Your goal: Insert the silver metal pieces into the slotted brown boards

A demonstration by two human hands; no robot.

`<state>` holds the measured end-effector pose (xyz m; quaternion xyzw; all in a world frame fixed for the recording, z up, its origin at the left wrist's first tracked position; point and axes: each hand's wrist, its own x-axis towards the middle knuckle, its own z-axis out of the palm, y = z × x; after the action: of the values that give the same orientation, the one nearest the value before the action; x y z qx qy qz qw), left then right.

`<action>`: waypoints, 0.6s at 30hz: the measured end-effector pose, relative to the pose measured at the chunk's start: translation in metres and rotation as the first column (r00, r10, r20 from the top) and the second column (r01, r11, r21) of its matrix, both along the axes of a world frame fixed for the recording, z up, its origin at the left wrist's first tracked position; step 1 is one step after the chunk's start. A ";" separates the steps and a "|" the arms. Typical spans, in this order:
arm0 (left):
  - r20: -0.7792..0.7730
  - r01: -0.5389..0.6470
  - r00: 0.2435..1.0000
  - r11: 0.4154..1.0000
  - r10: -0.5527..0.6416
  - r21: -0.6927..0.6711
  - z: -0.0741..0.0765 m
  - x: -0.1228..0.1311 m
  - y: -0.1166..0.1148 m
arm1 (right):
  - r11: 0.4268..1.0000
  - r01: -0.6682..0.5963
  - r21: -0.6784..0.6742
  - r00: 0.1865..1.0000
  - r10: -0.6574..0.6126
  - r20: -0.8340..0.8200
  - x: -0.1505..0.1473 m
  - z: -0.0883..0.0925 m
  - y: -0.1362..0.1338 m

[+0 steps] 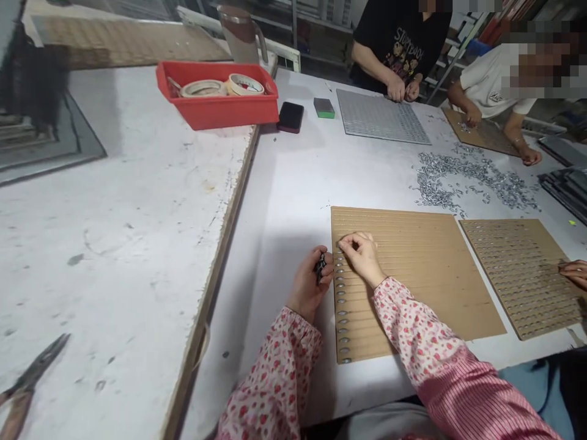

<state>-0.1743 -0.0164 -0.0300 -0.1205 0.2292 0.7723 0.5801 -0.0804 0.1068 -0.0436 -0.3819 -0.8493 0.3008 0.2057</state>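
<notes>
My left hand (314,275) is curled around several small grey metal pieces (320,267), just off the left edge of a brown grooved board (413,269). With thumb and fingers pinched, my right hand (362,253) touches the board near its upper left corner, on a small oval metal piece (339,244). Below that spot a column of similar oval metal pieces (340,300) runs down the board's left edge. The rest of the board's grooves show bare.
Loose metal pieces (435,177) lie heaped beyond the board. A filled board (518,269) with another person's hand (575,272) is at right. Two people work across the table. A red bin (220,101) holds tape rolls; pliers (32,379) lie at left.
</notes>
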 end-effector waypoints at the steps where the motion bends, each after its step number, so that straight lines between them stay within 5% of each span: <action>1: 0.011 -0.001 1.000 1.000 0.001 -0.001 0.001 0.000 0.001 | 1.000 0.006 0.009 1.000 -0.006 0.019 -0.001 0.000 -0.002; 11: 0.054 -0.052 0.997 0.999 0.052 -0.005 0.004 0.001 0.000 | 0.989 0.049 0.141 0.992 -0.065 0.108 -0.004 -0.001 -0.006; 18: 0.018 -0.059 0.998 0.993 0.061 -0.098 0.004 0.002 0.002 | 0.991 -0.121 0.062 0.992 0.118 0.039 0.010 0.001 0.005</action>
<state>-0.1728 -0.0142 -0.0261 -0.1634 0.2568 0.7762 0.5522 -0.0704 0.1119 -0.0425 -0.3288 -0.8834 0.2784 0.1843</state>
